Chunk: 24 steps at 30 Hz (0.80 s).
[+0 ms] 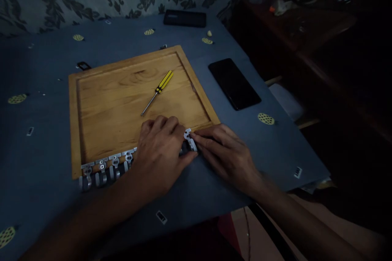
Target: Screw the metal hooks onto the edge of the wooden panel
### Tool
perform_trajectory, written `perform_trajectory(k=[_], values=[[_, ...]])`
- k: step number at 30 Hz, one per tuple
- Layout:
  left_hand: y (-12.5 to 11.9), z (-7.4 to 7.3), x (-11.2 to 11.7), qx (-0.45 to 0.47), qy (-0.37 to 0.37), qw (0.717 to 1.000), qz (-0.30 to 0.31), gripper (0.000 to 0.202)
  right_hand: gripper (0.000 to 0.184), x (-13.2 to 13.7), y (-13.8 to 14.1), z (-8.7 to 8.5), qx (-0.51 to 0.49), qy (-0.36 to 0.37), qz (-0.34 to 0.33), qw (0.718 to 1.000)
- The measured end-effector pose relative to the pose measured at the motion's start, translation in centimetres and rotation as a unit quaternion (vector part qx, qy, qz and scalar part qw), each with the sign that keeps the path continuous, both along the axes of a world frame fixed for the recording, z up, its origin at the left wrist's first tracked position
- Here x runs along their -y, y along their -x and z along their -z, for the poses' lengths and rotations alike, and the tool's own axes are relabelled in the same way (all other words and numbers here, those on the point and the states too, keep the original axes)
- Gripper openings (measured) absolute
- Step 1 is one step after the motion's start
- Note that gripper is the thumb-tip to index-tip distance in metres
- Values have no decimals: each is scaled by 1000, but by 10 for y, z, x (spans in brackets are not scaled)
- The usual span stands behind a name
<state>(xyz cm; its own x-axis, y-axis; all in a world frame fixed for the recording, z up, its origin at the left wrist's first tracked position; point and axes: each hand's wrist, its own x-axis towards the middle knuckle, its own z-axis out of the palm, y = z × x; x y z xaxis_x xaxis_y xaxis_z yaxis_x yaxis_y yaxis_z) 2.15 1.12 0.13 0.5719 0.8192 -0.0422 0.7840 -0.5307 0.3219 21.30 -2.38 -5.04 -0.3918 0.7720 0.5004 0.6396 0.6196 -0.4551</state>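
Observation:
A metal hook rail (pixel 115 160) lies along the near edge of a framed wooden board (pixel 107 69), its hooks pointing toward me. My left hand (pixel 161 151) is closed over the rail's right part, fingers curled on the board and thumb stretched toward the end hook. That hand hides the middle hooks. At the board's near right corner, my right hand (pixel 229 153) pinches the rail's right end beside the last hook (pixel 190 140). A screwdriver (pixel 157 91) with a yellow and black handle lies on the board, its tip toward my left hand.
A black phone (pixel 234 83) lies right of the board. A dark phone case (pixel 185 18) rests near the wall. Small black pieces (pixel 83 65) sit by the board's far edge. The blue patterned table cover (pixel 196 195) ends near me; a dark shelf (pixel 306 45) stands right.

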Motion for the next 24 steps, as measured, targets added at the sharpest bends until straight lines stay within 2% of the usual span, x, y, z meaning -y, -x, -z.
perform_trajectory(k=[7,17,21,24], values=[[0,0,-1,3,1,1000,0,27,25,0,0,0,43,-16,0,999],[1,1,-2,-5,-5,1000,1,29,29,0,2,1,62,-30,5,998],[16,-12,-10,18,6,1000,21,34,26,-1,2,-1,70,-40,2,997],[29,-25,-16,64,-18,998,-9,23,24,-2,3,-1,79,-40,9,996]])
